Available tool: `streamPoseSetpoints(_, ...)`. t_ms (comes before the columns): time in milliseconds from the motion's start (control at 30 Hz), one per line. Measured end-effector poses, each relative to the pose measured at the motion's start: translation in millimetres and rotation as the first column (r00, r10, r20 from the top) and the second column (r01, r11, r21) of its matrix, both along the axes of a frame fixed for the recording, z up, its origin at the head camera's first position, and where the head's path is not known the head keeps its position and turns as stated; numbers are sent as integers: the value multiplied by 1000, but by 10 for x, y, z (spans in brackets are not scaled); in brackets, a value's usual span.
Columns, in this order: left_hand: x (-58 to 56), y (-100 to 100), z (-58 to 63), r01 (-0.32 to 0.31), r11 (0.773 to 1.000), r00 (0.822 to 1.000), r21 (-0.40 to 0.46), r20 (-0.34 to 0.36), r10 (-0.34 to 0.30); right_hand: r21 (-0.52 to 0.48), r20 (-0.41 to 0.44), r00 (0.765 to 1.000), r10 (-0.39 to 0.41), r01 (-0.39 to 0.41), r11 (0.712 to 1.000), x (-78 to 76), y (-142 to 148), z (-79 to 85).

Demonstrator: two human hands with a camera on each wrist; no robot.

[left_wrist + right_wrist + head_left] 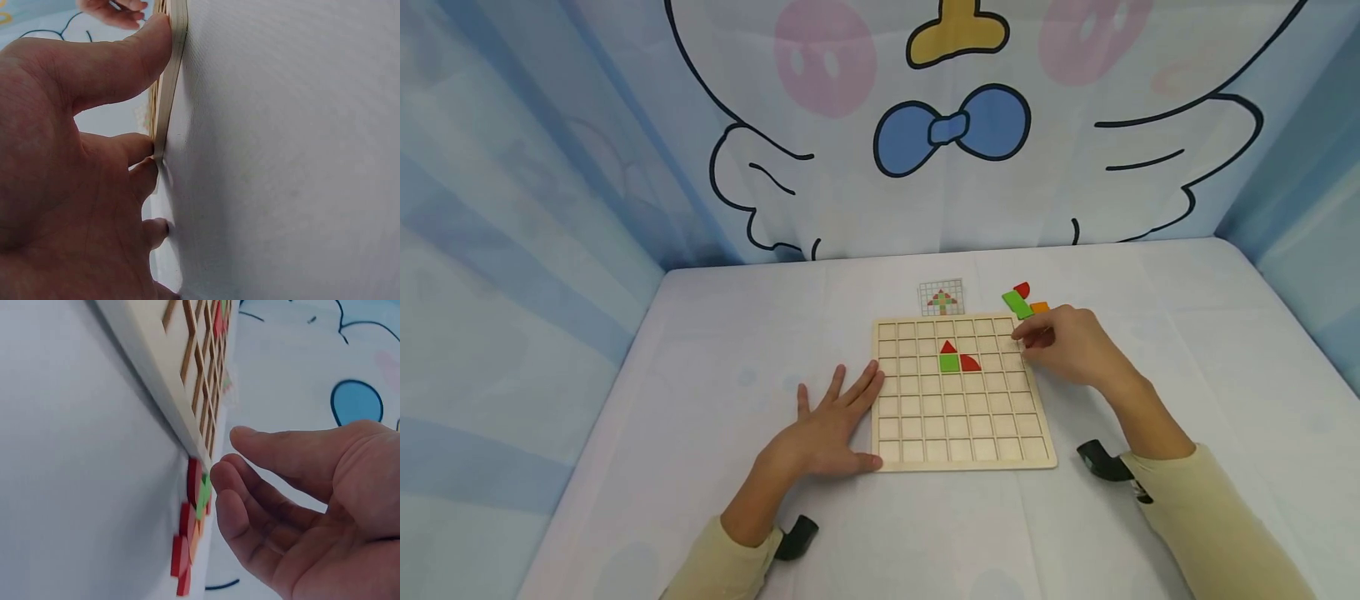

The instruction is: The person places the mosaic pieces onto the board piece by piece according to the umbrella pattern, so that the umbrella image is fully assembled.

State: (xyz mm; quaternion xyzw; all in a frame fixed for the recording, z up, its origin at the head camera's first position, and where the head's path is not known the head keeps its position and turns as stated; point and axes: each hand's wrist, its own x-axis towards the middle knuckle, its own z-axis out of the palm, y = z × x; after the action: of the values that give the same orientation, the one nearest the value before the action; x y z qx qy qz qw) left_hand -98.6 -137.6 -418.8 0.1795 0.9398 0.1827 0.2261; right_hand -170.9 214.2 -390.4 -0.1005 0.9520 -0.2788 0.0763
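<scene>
A wooden grid board (966, 429) lies flat on the table. My left hand (827, 433) is spread at its left side, with thumb and fingertips on the edge; the left wrist view shows the thumb (125, 65) against the rim. In the board's cells lie a red triangle (948, 347), a green square (949, 363) below it and a red quarter-circle (970, 363) beside that. Over the far right corner hovers my right hand (1067, 346), fingers bent. In the right wrist view a gap separates its thumb (281, 450) from the fingers, and no piece shows between them.
Beyond the board's far edge lies a small pattern card (941, 297). Loose pieces sit by the far right corner, among them a green one (1018, 305), a red one (1022, 289) and an orange one (1039, 307). A printed curtain (850, 208) hangs behind the table.
</scene>
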Motion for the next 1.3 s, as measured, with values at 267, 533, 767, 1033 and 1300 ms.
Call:
streamPoseSetpoints(267, 16, -12, 8, -5, 1000, 1000, 2, 5, 5, 20, 21, 995, -99, 98, 995, -58, 266, 10)
streamPoseSetpoints(533, 23, -22, -10, -6, 1000, 1000, -2, 5, 7, 57, 33, 984, -176, 174, 983, -89, 390, -36)
streamPoseSetpoints(767, 22, -13, -14, -4, 1000, 1000, 2, -3, 4, 91, 1, 966, -258, 257, 962, -118, 509, -120)
streamPoseSetpoints(1033, 15, -3, -5, -1, 1000, 1000, -2, -3, 1, 96, 9, 965, -263, 261, 961, -170, 572, -188)
streamPoseSetpoints(1300, 6, 7, -6, -1, 1000, 1000, -2, -6, 1, 88, -17, 971, -240, 240, 967, -185, 606, -196)
